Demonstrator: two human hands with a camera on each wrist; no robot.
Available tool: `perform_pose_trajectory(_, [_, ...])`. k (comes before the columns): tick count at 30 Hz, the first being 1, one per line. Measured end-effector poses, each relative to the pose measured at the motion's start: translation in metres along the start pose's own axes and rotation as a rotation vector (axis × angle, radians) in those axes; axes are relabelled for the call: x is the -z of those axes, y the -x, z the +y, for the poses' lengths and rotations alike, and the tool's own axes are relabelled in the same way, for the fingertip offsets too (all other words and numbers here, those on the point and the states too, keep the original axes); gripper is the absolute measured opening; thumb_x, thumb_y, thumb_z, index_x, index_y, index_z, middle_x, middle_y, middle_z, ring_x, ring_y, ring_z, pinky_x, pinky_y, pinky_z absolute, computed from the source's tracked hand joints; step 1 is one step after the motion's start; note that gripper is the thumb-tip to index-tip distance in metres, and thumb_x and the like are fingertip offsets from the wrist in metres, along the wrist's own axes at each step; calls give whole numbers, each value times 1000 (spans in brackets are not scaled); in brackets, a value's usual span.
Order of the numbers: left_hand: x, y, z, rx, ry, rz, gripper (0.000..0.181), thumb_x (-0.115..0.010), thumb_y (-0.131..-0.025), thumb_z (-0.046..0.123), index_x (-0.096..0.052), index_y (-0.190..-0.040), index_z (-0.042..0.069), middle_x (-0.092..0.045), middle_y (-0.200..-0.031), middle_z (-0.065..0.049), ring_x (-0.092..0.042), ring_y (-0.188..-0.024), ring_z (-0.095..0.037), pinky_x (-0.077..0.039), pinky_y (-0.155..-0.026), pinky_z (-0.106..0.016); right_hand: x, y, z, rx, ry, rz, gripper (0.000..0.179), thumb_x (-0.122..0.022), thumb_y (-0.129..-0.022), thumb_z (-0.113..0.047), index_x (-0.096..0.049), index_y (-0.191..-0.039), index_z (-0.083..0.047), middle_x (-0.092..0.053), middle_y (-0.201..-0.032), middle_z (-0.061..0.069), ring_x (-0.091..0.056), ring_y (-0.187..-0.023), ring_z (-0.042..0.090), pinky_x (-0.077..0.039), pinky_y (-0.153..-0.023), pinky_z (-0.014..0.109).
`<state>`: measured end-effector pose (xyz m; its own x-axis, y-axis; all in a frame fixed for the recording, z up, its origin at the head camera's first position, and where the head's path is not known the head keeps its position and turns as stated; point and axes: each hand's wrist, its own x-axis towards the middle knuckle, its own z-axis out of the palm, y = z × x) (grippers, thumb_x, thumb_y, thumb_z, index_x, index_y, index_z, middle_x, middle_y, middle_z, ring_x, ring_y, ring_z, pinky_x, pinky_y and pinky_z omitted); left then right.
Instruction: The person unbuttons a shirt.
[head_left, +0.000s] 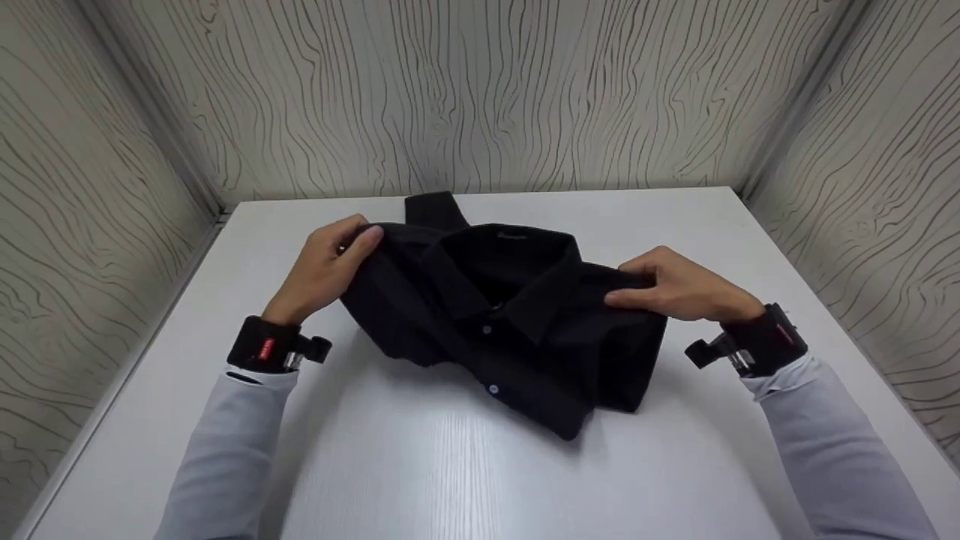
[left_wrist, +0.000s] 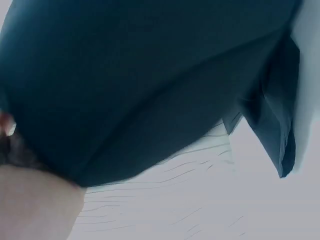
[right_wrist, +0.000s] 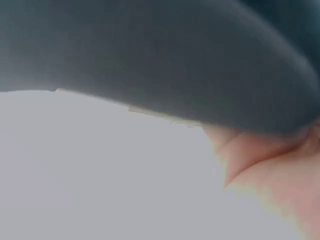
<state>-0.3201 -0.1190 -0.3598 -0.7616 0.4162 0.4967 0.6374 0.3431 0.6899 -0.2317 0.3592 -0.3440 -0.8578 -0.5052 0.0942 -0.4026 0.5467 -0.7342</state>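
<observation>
A black short-sleeved button shirt (head_left: 450, 315) is stretched between both hands over the white table, its collar in the middle and its front with pale buttons facing me. At the shirt's left shoulder edge, my left hand (head_left: 322, 262) pinches the cloth between thumb and fingers. My right hand (head_left: 675, 289) grips the shoulder on the other side, thumb on top, with a sleeve hanging below it. Dark shirt cloth (left_wrist: 150, 90) fills most of the left wrist view. In the right wrist view the cloth (right_wrist: 150, 60) hangs over part of the hand (right_wrist: 270, 165).
The white table (head_left: 390, 465) lies beneath the shirt. Wood-grain panels (head_left: 465, 97) enclose it at the back and on both sides. A dark piece of cloth (head_left: 435, 210) sticks up behind the shirt's left shoulder. Each wrist wears a black camera strap (head_left: 262, 343).
</observation>
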Motion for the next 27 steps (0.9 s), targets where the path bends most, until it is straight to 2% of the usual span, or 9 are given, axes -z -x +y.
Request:
perform_pose_trajectory(3, [9,1,5,-27,-105,51,31,-58,-106,36,-56,-85,13,-43,-73,1,-44,-67,-16,-35,-62,-31,0,3,23,16,-29,46,23,-66,-102,-18,-62,-80,-10,-46,-71,-5,-46,-65,9,-39,-58,27])
perform_pose_trajectory(5, [18,3,8,-33,-160,23,31,-62,-103,36,-57,-82,15,-42,-71,3,-44,-64,-15,-34,-60,-31,0,5,35,28,-70,109,23,-61,-105,-20,-62,-85,-8,-48,-74,-2,-48,-68,13,-41,-60,28])
perform_pose_trajectory(10, [44,13,10,36,-164,-220,39,-74,-95,41,-52,-73,17,-37,-67,7,-41,-61,-12,-34,-57,-30,6,8,38,42,-186,276,24,-54,-108,-21,-62,-100,0,-56,-81,7,-57,-73,19,-47,-64,28])
perform_pose_trajectory(12, [51,17,9,69,-115,-303,40,-72,-96,39,-51,-73,15,-36,-68,6,-41,-61,-12,-35,-56,-29,10,8,35,45,-154,339,24,-53,-108,-22,-63,-102,-1,-58,-79,7,-58,-69,17,-47,-61,28])
perform_pose_trajectory(14, [55,23,6,78,-62,-332,35,-68,-100,34,-54,-76,13,-42,-71,5,-45,-65,-13,-38,-59,-29,13,8,34,50,-102,379,21,-55,-108,-21,-64,-106,-2,-61,-77,8,-58,-65,16,-47,-59,28])
perform_pose_trajectory(19, [54,35,0,60,54,-225,26,-55,-108,23,-59,-87,8,-48,-78,-3,-49,-75,-18,-40,-67,-30,18,14,35,59,20,349,13,-68,-101,-16,-67,-111,-8,-70,-89,8,-67,-74,15,-51,-64,22])
perform_pose_trajectory(22, [51,41,3,39,81,-129,23,-52,-109,20,-61,-93,7,-51,-80,-6,-51,-76,-20,-41,-68,-30,17,18,36,113,127,343,6,-73,-97,-13,-70,-101,-11,-69,-88,2,-66,-71,11,-49,-64,19])
perform_pose_trajectory(25, [49,45,12,-14,2,-28,18,-52,-109,18,-64,-98,9,-52,-78,-3,-52,-75,-18,-42,-67,-30,15,19,35,178,260,448,6,-73,-97,-11,-72,-91,-13,-65,-80,-3,-60,-64,7,-43,-61,18])
perform_pose_trajectory(27, [48,46,20,-49,-88,30,17,-53,-108,17,-65,-99,11,-48,-72,1,-48,-68,-16,-38,-63,-29,16,20,34,177,272,539,5,-71,-98,-11,-72,-93,-13,-67,-80,-2,-60,-66,8,-44,-63,18])
